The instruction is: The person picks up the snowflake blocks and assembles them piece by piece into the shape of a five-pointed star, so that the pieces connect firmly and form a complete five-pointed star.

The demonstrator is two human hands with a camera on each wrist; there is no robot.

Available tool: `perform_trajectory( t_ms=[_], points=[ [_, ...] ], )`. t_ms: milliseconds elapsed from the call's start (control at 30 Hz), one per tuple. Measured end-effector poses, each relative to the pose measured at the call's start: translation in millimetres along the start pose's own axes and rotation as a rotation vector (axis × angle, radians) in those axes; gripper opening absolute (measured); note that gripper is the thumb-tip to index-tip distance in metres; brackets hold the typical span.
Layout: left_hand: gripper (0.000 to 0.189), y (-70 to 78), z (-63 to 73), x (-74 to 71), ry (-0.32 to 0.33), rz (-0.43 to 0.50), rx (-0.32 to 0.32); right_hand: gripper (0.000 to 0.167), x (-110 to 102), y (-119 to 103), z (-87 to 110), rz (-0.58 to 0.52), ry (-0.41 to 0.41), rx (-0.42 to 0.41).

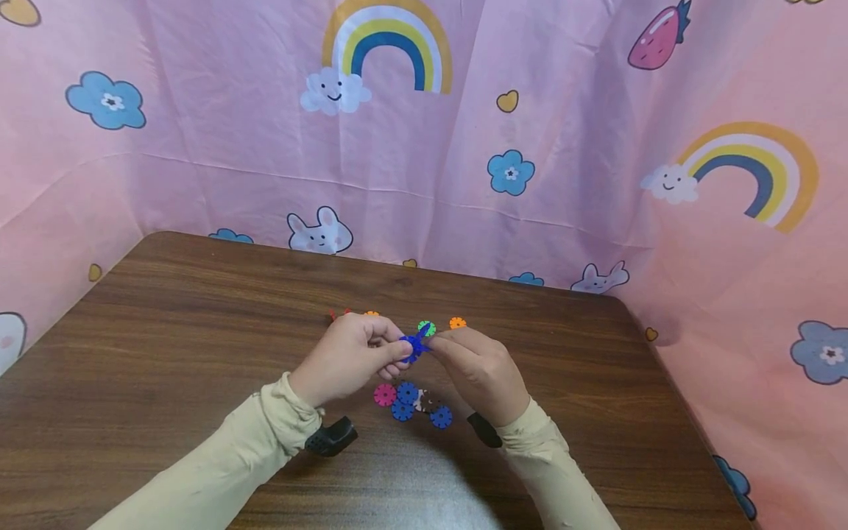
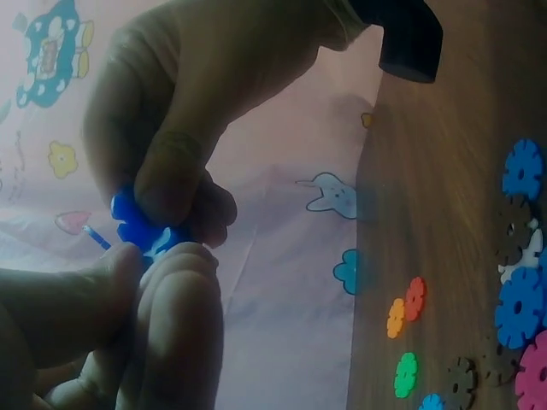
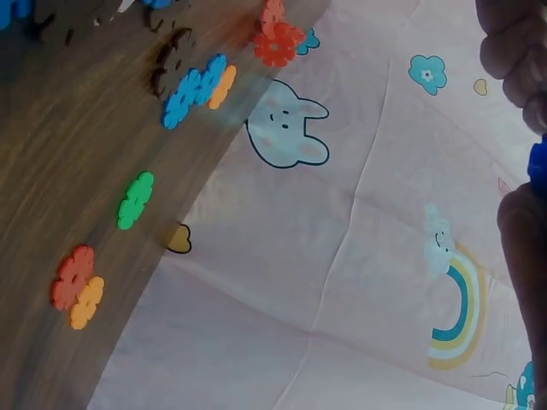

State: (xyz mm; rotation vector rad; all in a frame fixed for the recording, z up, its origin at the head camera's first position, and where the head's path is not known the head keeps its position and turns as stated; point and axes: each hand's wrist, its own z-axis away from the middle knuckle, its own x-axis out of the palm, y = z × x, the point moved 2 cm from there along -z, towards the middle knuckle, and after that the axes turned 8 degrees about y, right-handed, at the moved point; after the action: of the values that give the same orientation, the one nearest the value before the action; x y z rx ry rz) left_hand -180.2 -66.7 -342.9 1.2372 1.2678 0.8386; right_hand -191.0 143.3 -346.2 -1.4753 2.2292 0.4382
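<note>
In the head view my left hand (image 1: 347, 353) pinches a dark blue notched building disc (image 1: 411, 349) between thumb and fingers, above the table. My right hand (image 1: 480, 368) meets it from the other side, its fingertips pinching blue discs that stand at an angle to each other. In the left wrist view, the right thumb lies on a blue disc (image 2: 137, 226), while a thin blue edge (image 2: 97, 237) sticks out by the left fingertips. Fingers hide much of the discs. Only a bit of blue disc (image 3: 538, 166) shows at the right wrist view's edge.
Below the hands, blue discs (image 1: 402, 410), a pink disc (image 1: 385, 395), and white and brown ones lie on the wooden table (image 1: 199, 309). Farther back are green (image 3: 135, 201), orange (image 1: 458, 322) and red discs (image 3: 278, 44). A patterned pink curtain (image 1: 232, 177) surrounds the table.
</note>
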Motion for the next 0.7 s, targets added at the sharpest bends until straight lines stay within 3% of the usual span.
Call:
perform_trajectory(
  t_ms=[300,400,700],
  points=[
    [0.015,-3.0,-3.3,-3.9,-0.052,0.050,-0.012,0.011,4.6,5.2,2.1,-0.074,0.013,0.037],
    [0.014,-3.7,-4.8,-6.0,-0.067,0.072,-0.028,0.018,4.2,6.2,1.0,-0.091,0.005,0.054],
    [0.013,-3.4,-6.5,-6.1,-0.056,0.034,-0.028,0.024,4.8,8.2,2.8,-0.031,-0.043,0.064]
  ],
)
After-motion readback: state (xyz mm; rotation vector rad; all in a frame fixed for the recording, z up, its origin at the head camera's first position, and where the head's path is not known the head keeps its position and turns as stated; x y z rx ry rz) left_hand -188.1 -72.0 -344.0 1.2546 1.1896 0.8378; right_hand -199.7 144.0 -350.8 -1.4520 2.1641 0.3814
